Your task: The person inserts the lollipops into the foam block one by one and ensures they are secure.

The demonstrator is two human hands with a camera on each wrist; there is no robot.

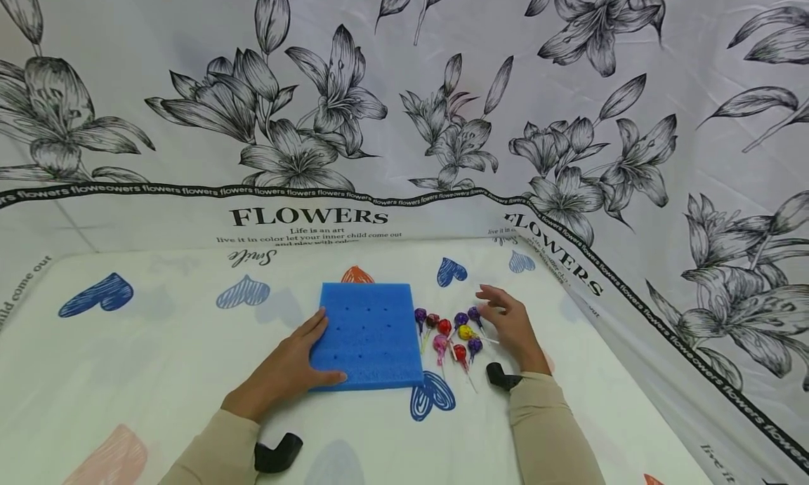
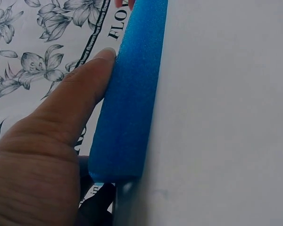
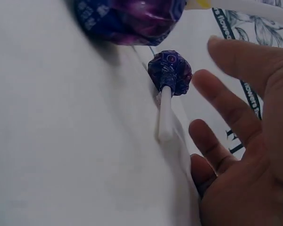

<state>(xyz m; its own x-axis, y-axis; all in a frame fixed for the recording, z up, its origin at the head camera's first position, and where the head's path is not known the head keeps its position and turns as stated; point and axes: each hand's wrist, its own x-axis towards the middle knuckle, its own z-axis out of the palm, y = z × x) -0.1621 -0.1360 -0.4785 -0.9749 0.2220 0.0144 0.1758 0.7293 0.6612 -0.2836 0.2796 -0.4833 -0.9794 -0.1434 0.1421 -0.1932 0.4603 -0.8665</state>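
A square blue foam block (image 1: 369, 341) with rows of small holes in its top lies flat on the table. My left hand (image 1: 293, 355) rests at its left side, thumb over the front left corner and fingers along the left edge. In the left wrist view, the thumb (image 2: 80, 89) lies along the block's edge (image 2: 132, 94). Right of the block lies a loose group of wrapped lollipops, among them a yellow one (image 1: 466, 332) and a pink one (image 1: 439, 342). My right hand (image 1: 510, 323) hovers beside them, fingers spread and holding nothing, nearest a purple lollipop (image 3: 170, 70).
A white cloth with printed hearts covers the table (image 1: 189, 359). Behind and to the right, a flower-printed cloth (image 1: 392, 127) rises like a wall. A black wrist device (image 1: 278, 453) sits at the left sleeve and another (image 1: 502, 377) at the right.
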